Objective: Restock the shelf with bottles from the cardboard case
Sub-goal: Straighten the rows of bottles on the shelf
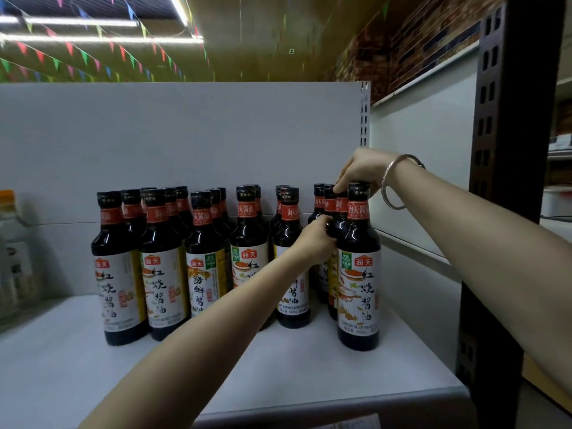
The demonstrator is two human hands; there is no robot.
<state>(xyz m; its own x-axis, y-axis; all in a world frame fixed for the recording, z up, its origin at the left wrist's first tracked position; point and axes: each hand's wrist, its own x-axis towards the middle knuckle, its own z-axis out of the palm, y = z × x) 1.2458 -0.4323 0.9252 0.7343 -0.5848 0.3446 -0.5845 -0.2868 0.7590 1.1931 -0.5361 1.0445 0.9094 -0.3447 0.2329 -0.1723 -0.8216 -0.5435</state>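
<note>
On the soy sauce bottle (358,267) nearest you at the right, the red logo box reads 海天, the large black brush characters read 红烧酱油, and the red neck band reads 海天酱油. Small print at its foot begins "DARK SOY SAUCE FOR", with "500mL" under it. The bottle (292,258) just left of your arm shows "SEAFOOD FLAVORED" and "500ml" at the label's foot; the rest is blurred.

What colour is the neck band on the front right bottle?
Red-orange with white characters, on the front right bottle; clearest in the head view.
</note>
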